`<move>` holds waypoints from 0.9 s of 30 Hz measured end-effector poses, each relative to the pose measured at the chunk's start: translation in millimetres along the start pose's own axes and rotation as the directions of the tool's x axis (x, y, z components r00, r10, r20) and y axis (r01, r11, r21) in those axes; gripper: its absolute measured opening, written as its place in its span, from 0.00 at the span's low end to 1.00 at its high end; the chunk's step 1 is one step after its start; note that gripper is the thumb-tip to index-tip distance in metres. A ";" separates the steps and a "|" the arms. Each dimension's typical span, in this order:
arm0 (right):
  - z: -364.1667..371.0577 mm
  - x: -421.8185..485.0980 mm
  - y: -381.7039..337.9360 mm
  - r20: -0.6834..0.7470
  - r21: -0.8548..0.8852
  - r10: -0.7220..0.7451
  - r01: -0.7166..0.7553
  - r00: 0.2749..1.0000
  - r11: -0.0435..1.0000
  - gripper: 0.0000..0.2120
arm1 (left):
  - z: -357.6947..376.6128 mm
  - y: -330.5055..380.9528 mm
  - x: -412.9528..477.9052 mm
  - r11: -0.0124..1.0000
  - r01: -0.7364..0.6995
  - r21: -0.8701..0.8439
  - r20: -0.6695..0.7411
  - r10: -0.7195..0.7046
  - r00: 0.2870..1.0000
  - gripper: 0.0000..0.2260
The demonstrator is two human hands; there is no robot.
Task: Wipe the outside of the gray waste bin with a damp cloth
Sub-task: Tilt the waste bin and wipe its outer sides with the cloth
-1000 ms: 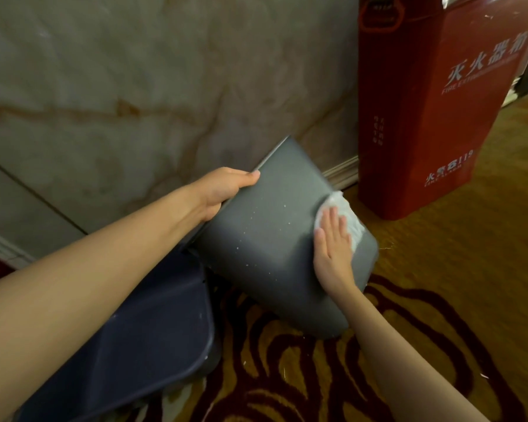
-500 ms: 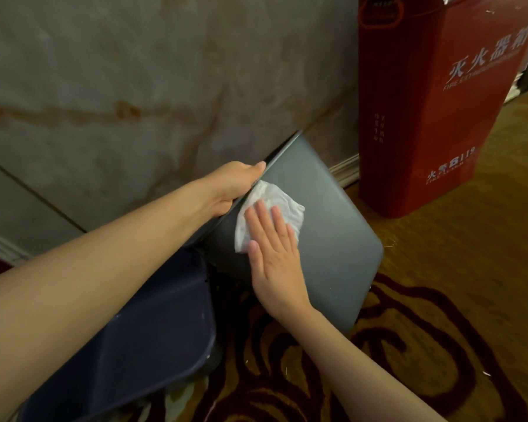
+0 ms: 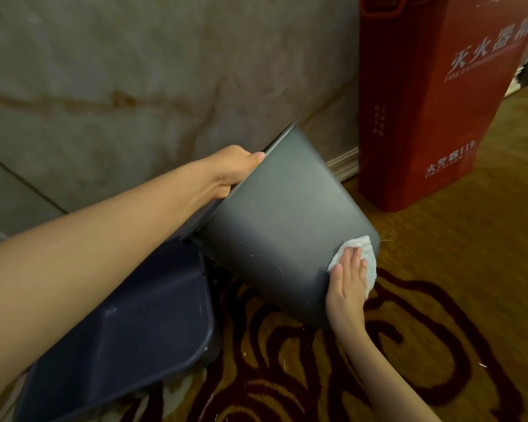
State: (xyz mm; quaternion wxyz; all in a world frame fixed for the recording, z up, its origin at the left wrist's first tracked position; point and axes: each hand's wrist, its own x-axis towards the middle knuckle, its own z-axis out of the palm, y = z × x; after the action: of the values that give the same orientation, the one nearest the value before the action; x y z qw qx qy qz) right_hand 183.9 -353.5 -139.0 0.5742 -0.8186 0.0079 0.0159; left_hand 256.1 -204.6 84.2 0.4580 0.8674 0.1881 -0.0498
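The gray waste bin [image 3: 282,217] is tilted, its rim up toward the wall and its base down toward the carpet on the right. My left hand [image 3: 230,170] grips the rim at the upper left. My right hand [image 3: 348,278] lies flat on a white damp cloth [image 3: 367,257], pressing it against the bin's side near the base corner. Small droplets speckle the lower part of the bin's side.
A dark blue lid or tray [image 3: 134,336] lies on the floor under my left forearm. A tall red fire extinguisher box [image 3: 433,111] stands to the right against the marble wall [image 3: 119,71]. Patterned brown and maroon carpet [image 3: 439,315] covers the floor.
My right hand slid the cloth from the bin's upper side near the rim down to the base corner. My left hand kept its hold on the rim.
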 end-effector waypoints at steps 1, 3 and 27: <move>1.1 -2.7 -9.6 0.025 -0.004 -0.057 0.057 0.998 0.998 0.22 | 1.0 -0.1 -0.3 1.000 0.009 0.001 -0.012 -0.009 1.000 0.18; 10.5 -15.2 -39.4 0.084 -0.018 -0.284 0.286 0.955 0.958 0.22 | 4.4 0.2 -1.0 1.000 0.013 -0.002 -0.029 -0.013 0.999 0.18; 2.9 -9.2 -50.4 -0.276 0.079 -0.187 0.216 0.943 0.973 0.10 | 1.6 -4.6 5.1 0.998 0.033 -0.055 -0.076 -0.037 0.996 0.13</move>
State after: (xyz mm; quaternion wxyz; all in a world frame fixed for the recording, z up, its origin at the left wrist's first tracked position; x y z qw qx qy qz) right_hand 176.2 -333.6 -92.3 0.6099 -0.7774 0.0021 -0.1538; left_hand 259.3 -202.1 78.4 0.4725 0.8527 0.2220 -0.0195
